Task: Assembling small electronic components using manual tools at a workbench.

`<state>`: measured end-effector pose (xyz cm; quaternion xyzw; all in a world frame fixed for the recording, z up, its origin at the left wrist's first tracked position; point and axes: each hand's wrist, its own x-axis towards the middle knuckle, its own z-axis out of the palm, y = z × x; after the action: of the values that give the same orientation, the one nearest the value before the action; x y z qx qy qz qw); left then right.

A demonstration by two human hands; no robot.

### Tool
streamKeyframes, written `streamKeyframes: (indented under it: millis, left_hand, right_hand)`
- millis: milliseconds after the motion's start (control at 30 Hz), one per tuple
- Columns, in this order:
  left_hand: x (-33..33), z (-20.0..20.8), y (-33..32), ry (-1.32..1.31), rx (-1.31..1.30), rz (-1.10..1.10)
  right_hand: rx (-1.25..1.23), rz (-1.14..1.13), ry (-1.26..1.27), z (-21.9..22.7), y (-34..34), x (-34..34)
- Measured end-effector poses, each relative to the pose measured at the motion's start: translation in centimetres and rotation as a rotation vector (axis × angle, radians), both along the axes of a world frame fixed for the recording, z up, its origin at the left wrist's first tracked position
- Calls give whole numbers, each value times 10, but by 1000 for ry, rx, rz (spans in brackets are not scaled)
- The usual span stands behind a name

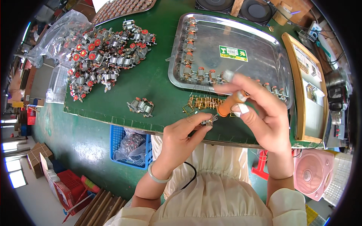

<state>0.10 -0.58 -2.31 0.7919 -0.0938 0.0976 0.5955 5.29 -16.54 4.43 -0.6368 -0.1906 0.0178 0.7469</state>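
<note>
1. Pinching noted: left hand (180, 136), thumb and forefinger closed on a small metal part (209, 121) near the desk's (162, 88) 6 o'clock edge; firm, level hold advisable.
2. Right hand (268, 117), part's 2 o'clock: gripping an orange handle (225, 108), forefinger extended; working tip indiscernible. Square alignment recommended.
3. Brass-coloured frames (205, 102), 12 o'clock: avoid snagging.
4. Metal tray (260, 41), 1 o'clock: leave rows undisturbed.

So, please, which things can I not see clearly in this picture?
Head view, small metal part: partly covered by the left hand.
Head view, orange handle: partly hidden by the right hand; its working end is not clear.
Head view, near row of metal-and-red parts on the tray: partly behind the right hand.
Head view, round black thing: cut off by the upper edge.
</note>
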Motion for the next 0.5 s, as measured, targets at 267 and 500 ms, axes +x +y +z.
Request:
streamKeyframes:
  millis: [267,500]
  left_hand:
    - [-1,-1,0,12,-13,22]
    - [1,-2,-1,-7,0,13]
  right_hand:
    - [-629,-101,-616,2,-6,12]
    - [-416,-35,-515,-5,-3,14]
